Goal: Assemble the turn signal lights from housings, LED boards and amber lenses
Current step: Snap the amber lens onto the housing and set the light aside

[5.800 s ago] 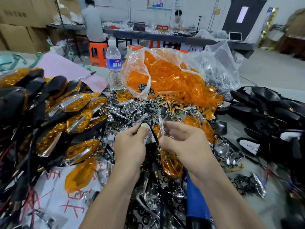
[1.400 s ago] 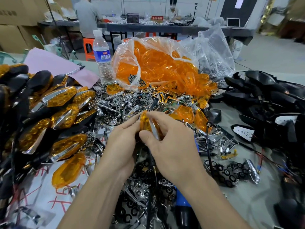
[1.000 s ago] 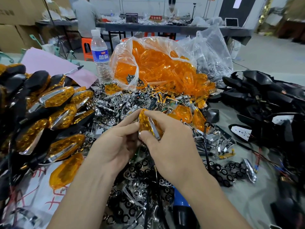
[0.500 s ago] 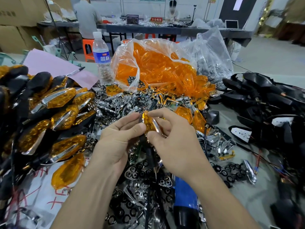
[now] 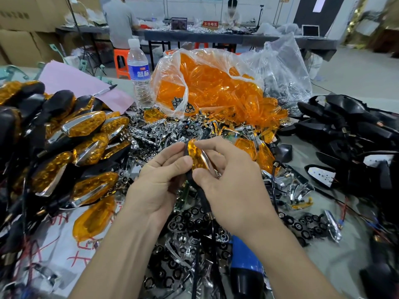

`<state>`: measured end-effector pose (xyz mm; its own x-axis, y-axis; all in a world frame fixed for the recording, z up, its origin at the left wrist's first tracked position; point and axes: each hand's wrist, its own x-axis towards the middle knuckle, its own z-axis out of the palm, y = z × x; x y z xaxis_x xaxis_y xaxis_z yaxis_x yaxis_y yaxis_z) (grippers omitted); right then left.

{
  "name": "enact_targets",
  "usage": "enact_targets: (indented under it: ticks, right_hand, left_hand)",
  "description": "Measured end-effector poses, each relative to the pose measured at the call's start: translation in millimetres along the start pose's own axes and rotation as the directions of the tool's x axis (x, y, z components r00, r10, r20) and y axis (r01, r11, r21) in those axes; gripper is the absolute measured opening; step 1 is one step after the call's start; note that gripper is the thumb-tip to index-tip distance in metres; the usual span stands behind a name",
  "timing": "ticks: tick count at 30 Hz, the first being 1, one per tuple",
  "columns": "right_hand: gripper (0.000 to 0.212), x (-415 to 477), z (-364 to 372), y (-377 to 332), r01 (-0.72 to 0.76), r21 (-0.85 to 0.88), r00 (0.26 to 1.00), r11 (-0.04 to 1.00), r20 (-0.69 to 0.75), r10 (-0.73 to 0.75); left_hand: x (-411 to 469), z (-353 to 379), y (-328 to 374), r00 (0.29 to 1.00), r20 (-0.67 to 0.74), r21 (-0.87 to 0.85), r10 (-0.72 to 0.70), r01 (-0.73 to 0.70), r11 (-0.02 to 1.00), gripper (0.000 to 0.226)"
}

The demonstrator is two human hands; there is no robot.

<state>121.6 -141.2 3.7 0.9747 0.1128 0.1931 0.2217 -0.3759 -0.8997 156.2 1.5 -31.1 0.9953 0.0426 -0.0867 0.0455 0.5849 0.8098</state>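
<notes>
Lens (image 5: 197, 157) was held up over the heap of parts (image 5: 151, 130), our left hand (image 5: 159, 180) and right hand (image 5: 226, 180) both clamped on it by thumb and fingertips, and we judged an even squeeze round its rim would seat it squarely in the housing (image 5: 189, 175)

Landmark: one clear plastic water bottle with a blue label (image 5: 139, 74). Right of it are two clear plastic bags, the amber-lens bag (image 5: 168, 70) and the chrome-part bag (image 5: 287, 67), contents too many to count, and left of it is one pink paper sheet (image 5: 71, 80) carrying one pen (image 5: 105, 90). Nearer than the bottle are two hands, left hand (image 5: 155, 180) and right hand (image 5: 233, 186), pinching one amber-lensed turn signal light (image 5: 197, 157), plus one flat amber lens lying alone (image 5: 94, 216) and one blue-and-black tool (image 5: 244, 264). Beyond the bottle are two people, a person in a grey shirt (image 5: 121, 20) and a person in white (image 5: 232, 15); the heaps of finished lights (image 5: 84, 126) and black housings (image 5: 345, 126) are too tangled to count.
</notes>
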Motion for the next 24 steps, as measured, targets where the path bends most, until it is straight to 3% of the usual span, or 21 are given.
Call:
enact_targets:
  ticks: [6, 10, 14, 18, 20, 24]
  right_hand:
    - [0.032, -3, 8, 6, 0.059, -0.062, 0.997, 0.996, -0.049, -0.062]
    - [0.048, -3, 15, 12, 0.081, -0.183, 0.995, 0.980, -0.048, -0.091]
    - [0.060, 4, 3, 18, -0.067, 0.130, 0.998, 0.989, 0.001, 0.068]
    - [0.053, 6, 0, 18, -0.167, 0.208, 0.979, 0.964, 0.154, 0.136]
    - [0.048, 7, -1, 18, -0.168, 0.264, 0.976, 0.950, 0.180, 0.123]
    - [0.028, 9, -8, 20, -0.101, 0.301, 0.991, 0.948, 0.113, 0.069]
  left_hand:
    - [-3, 5, -2, 0.999, -0.008, 0.071, -0.037, 0.037, 0.997, 0.040]
    - [-8, 15, -8, 0.997, -0.001, 0.130, -0.074, 0.073, 0.989, 0.037]
    - [-1, 8, 4, 0.998, 0.002, 0.022, -0.055, 0.055, 0.998, 0.031]
    - [-2, 4, 10, 0.987, 0.162, -0.067, 0.017, -0.006, 0.998, 0.046]
    - [-5, 4, 11, 0.977, 0.193, -0.017, 0.089, -0.087, 0.996, 0.052]
    - [-8, 10, 11, 0.950, 0.181, 0.264, 0.254, -0.296, 0.918, 0.036]
